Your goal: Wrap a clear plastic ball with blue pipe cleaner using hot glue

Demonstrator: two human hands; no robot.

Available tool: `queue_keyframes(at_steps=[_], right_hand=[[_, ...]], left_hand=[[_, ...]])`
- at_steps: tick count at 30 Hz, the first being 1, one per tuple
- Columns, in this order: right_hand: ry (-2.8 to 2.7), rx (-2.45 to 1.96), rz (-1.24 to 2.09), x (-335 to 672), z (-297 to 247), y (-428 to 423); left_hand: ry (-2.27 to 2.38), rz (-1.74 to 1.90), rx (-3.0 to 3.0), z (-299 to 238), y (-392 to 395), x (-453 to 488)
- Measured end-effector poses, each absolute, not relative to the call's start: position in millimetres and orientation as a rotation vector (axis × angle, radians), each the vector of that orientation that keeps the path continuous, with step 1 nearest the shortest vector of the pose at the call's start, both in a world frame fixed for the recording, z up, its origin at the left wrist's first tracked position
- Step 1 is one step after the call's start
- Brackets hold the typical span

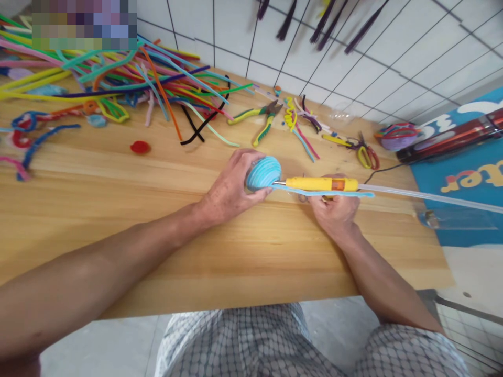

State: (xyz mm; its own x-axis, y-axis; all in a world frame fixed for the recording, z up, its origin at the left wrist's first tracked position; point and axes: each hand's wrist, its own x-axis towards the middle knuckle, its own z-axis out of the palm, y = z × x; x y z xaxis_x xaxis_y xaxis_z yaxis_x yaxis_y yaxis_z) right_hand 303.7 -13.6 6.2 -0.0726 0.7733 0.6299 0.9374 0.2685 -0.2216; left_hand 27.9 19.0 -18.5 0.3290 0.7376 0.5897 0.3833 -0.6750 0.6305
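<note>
- Left hand (pixel 231 183) curls, gripping a rounded blue striped piece (pixel 264 172).
- Right hand (pixel 337 210) closes around a yellow glue gun (pixel 308 184), its tip at the piece's edge.

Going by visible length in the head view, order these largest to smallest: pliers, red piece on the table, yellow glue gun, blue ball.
1. Yellow glue gun
2. Pliers
3. Blue ball
4. Red piece

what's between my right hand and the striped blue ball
In the head view, the front of the yellow glue gun, its metal tip and a light-blue strand.
</note>
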Motion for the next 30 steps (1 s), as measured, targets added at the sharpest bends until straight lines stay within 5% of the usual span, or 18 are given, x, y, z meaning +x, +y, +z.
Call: queue_keyframes(at_steps=[30], right_hand=[[-1.880,-1.585,-0.375,306.9,2.1,-12.8]], left_hand=[[0.979,1.296,2.211,-20.9,20.5,28.2]])
